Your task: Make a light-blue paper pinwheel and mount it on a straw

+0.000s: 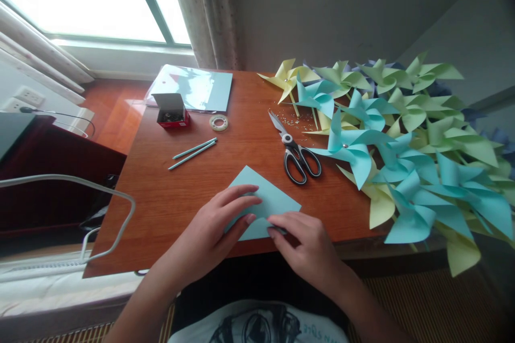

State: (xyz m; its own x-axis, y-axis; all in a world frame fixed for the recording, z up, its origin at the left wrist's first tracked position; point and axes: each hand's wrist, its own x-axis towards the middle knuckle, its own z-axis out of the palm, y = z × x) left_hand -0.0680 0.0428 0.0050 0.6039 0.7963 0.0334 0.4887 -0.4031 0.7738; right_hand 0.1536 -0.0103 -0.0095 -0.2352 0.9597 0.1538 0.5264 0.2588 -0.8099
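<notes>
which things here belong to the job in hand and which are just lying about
Likely the job's:
light-blue paper sheet, under the left hand, pinched by the right hand
black-handled scissors
pale-blue sticks
tape roll
open red box
paper pinwheels

Probably just around:
curtain
wall socket
black plug

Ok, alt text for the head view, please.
A person's left hand and right hand handle a light-blue paper sheet on a wooden table. Beyond lie scissors, two thin sticks, a tape roll and an open red box; blue, green and yellow paper pinwheels crowd the right side.
</notes>
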